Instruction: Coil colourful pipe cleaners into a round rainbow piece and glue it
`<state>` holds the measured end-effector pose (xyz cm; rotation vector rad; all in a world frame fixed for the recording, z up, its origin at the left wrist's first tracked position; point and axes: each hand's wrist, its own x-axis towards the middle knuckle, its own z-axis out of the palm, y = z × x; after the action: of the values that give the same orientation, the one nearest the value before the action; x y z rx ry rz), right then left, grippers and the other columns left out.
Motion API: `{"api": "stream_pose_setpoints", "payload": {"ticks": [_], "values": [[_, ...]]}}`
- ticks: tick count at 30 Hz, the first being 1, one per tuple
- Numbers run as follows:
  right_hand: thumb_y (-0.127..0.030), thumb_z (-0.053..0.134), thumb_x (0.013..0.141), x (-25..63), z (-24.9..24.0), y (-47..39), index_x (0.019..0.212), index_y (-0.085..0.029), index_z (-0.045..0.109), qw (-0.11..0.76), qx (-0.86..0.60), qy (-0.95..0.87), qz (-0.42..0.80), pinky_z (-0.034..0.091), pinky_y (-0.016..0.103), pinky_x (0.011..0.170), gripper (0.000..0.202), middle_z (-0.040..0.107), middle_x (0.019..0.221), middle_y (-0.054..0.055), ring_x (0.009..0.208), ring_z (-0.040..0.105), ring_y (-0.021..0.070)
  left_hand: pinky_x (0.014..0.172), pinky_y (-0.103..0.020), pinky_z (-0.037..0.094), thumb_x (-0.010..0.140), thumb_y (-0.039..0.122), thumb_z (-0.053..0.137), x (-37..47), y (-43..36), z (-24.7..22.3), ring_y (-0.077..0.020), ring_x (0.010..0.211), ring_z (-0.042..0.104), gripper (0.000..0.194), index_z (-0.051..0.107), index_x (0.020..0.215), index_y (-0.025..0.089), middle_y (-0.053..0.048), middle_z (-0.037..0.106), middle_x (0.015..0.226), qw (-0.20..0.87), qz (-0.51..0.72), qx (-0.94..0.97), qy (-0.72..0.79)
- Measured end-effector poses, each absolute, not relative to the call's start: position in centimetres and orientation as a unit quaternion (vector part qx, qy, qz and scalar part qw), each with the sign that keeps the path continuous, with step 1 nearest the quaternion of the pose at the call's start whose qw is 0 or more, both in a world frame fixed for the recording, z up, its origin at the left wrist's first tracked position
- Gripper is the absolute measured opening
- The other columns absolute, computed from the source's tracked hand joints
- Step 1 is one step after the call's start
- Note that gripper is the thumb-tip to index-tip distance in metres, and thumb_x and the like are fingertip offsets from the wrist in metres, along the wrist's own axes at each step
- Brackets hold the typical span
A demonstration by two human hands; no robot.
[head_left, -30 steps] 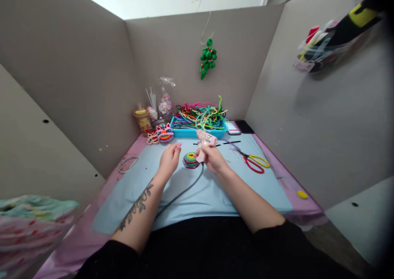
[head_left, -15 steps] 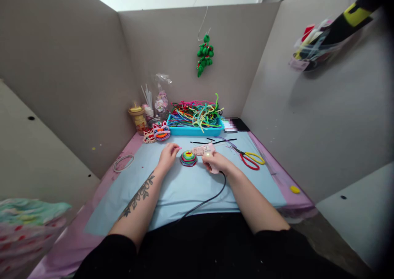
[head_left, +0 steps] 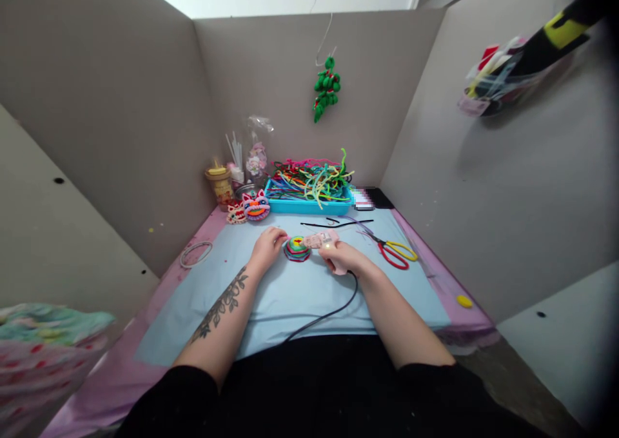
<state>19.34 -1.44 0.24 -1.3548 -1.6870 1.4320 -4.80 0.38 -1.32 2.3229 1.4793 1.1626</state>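
In the head view, a small striped dome point(head_left: 297, 251) in teal, red and yellow sits on the blue sheet between my hands. My right hand point(head_left: 344, 256) is wrapped round a pink glue gun point(head_left: 322, 238), its nozzle end pointing left at the dome's top; whether it touches cannot be told. A black cord point(head_left: 333, 312) runs from its handle toward my body. At the dome's left side, my left hand point(head_left: 267, 249) is closed in a pinch on a tiny pink piece point(head_left: 287, 237), mostly covered by the fingertips.
Behind lies a blue tray point(head_left: 309, 209) heaped with colourful pipe cleaners. Red-and-yellow-handled scissors point(head_left: 394, 252) and black stems point(head_left: 333, 224) lie beyond my right hand. Two fuzzy animal faces point(head_left: 256, 207), a cup point(head_left: 220, 186) and a white ring point(head_left: 196, 255) are at left.
My left hand has brought the pink piece a little nearer the dome. The glue gun stays beside the dome's top. The whole view has shifted slightly.
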Motion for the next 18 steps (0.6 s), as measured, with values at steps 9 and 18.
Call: {"api": "stream_pose_setpoints", "payload": {"ticks": [9,18], "values": [[-0.035,0.057,0.069,19.32,0.0,-1.3,0.055,-0.016,0.049,0.272,-0.517,-0.616,0.528,0.032,0.019,0.034,0.025,0.05,0.041,-0.002,0.037,0.044,0.0091,0.079,-0.03,0.043,0.085,0.026,0.05,-4.56,0.41,-1.37,-0.0177,0.085,0.055,0.015,0.063,0.084,0.019,-0.005,0.06,0.085,0.07,0.383,0.781,0.488],[-0.038,0.055,0.071,19.51,-0.38,-0.98,0.052,-0.015,0.05,0.258,-0.508,-0.64,0.516,0.033,0.018,0.035,0.03,0.05,0.04,-0.001,0.037,0.045,0.0089,0.079,-0.03,0.043,0.085,0.027,0.051,-4.52,0.4,-1.51,-0.0175,0.084,0.055,0.015,0.063,0.084,0.019,-0.005,0.059,0.084,0.069,0.385,0.783,0.484]]}}
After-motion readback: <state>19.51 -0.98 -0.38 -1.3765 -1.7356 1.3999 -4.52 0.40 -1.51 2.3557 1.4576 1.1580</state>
